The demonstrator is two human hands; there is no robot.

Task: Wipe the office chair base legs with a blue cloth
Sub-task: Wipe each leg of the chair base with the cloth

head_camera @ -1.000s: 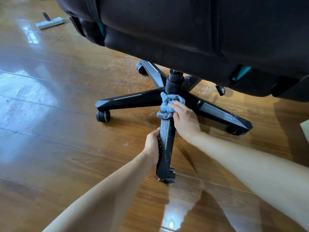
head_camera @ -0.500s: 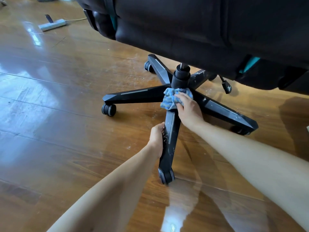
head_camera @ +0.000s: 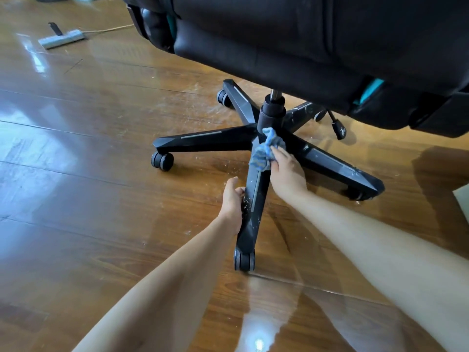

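A black five-legged chair base (head_camera: 203, 141) stands on the wooden floor under the black seat (head_camera: 304, 41). Its near leg (head_camera: 250, 217) points toward me and is speckled with pale dust. My left hand (head_camera: 233, 199) grips the left side of that leg near its middle. My right hand (head_camera: 286, 174) holds a crumpled blue cloth (head_camera: 266, 151) and presses it on the upper end of the near leg, just below the central column (head_camera: 272, 113). The right leg (head_camera: 337, 168) also carries white specks.
The black castors sit at the leg ends, one at the near tip (head_camera: 243, 260) and one at the left (head_camera: 162, 161). A grey flat mop head (head_camera: 61, 39) lies on the floor at the far left. A lever knob (head_camera: 340, 128) hangs under the seat.
The view has pulled back and shifted, so the base sits further right and higher. My right hand with the cloth stays near the hub. My left hand keeps its grip on the near leg.
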